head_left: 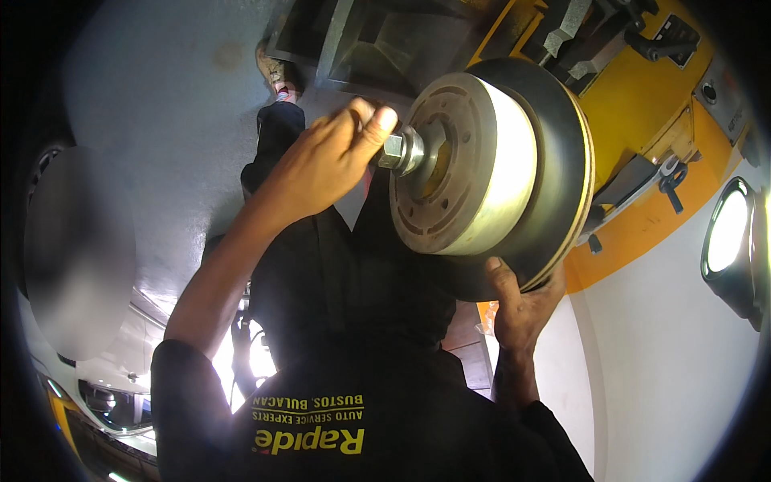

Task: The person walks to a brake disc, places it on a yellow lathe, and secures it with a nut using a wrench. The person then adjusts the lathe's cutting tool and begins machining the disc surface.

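A brake disc (562, 153) with a deep, shiny-sided hat (510, 153) sits on the shaft of a yellow machine, its bolt-holed face tilted toward my left. At the shaft's end, in front of that face, is a bright metal hex nut (392, 151). My left hand (325, 161) is closed at the nut, thumb along its top; the curled fingers partly hide the shaft end. Under the disc's near edge, my right hand (526, 309) grips the rim. Its thumb lies on the front side, and the other fingers go behind the edge, mostly out of sight.
The yellow machine body (634, 120) stands behind the disc, with dark levers (642, 40) above and a black-handled knob (673, 177) at right. A lit round lamp (727, 229) is far right. A shoe (277, 76) shows on the grey floor; a vehicle (112, 402) stands lower left.
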Action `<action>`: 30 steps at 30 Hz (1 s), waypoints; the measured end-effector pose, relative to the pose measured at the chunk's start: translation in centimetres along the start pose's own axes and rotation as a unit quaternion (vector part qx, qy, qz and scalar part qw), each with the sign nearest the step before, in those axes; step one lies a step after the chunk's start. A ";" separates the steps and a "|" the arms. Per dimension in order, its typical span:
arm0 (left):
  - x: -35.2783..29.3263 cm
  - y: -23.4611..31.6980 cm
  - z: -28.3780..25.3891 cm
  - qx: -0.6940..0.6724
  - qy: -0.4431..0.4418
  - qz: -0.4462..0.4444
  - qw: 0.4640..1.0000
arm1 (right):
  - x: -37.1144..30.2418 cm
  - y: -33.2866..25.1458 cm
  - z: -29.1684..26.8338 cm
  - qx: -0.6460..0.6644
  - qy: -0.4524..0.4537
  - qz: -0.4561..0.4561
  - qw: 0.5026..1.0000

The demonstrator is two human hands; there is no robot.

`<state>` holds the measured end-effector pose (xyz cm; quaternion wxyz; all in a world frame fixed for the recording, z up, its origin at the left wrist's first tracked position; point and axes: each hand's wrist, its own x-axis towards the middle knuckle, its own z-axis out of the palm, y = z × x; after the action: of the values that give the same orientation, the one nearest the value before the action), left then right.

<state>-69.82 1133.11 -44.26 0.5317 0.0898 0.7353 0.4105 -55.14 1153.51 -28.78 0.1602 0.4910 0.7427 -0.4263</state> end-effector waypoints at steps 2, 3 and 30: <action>0.4 1.0 -0.4 -0.030 -0.120 -0.106 0.987 | -0.1 -0.1 -0.2 0.005 -0.003 0.009 1.000; 0.6 1.2 -0.7 -0.044 -0.178 -0.156 0.971 | -0.2 0.1 -0.2 0.009 -0.002 0.014 1.000; 2.1 3.7 -2.1 0.228 -0.212 0.061 0.948 | -0.1 0.2 -0.2 0.026 0.003 0.030 0.999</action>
<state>-73.64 1135.59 -42.96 0.6148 0.3383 0.6724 0.2354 -54.86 1153.61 -28.69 0.1580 0.5182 0.7167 -0.4391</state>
